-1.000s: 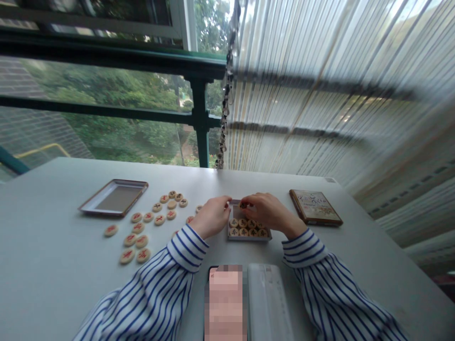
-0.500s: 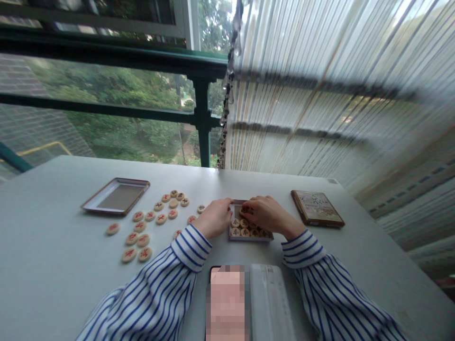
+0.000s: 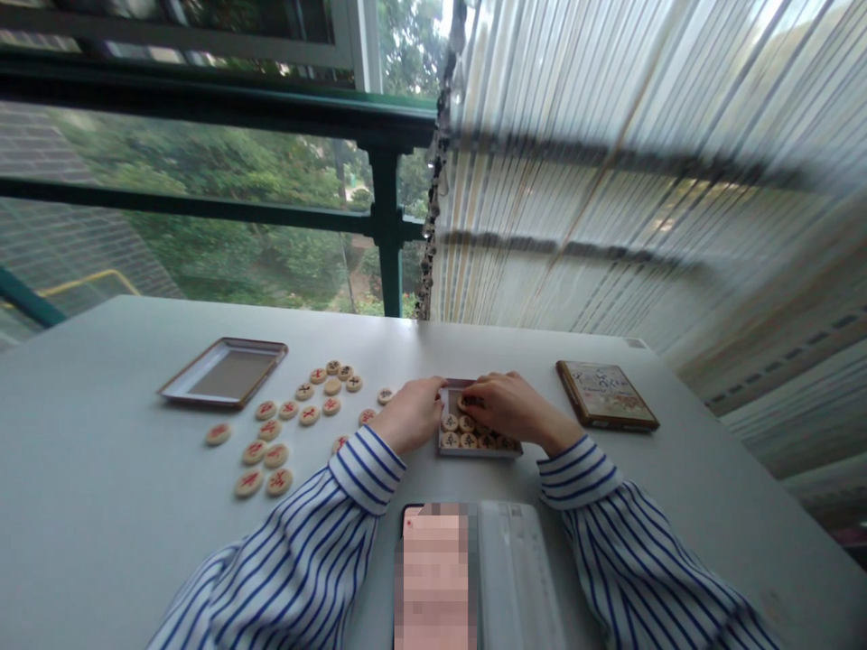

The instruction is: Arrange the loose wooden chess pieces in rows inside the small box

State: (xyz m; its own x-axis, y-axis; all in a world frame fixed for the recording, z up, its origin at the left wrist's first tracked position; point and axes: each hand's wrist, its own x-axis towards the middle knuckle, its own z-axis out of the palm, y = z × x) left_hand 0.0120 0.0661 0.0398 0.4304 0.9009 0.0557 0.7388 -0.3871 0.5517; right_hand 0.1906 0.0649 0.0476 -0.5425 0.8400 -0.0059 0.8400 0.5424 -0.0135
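A shallow open box on the white table holds rows of round wooden Chinese chess pieces with black characters. My left hand is closed at the box's left wall, its fingertips gripping the edge. Over the inside of the box, my right hand has its fingers curled around a Chinese chess piece near the back left corner. That hand hides much of the box's right side. To the left of my left hand lie several loose pieces, some with red characters and some with black.
An open shallow tin lid lies at the far left, and a flat printed tin at the right. In front of me are a phone and a white case. Behind the table stand a green railing and a string curtain.
The view has shifted very slightly. Both hands stay at the box in nearly the same pose, and the pieces look unmoved.
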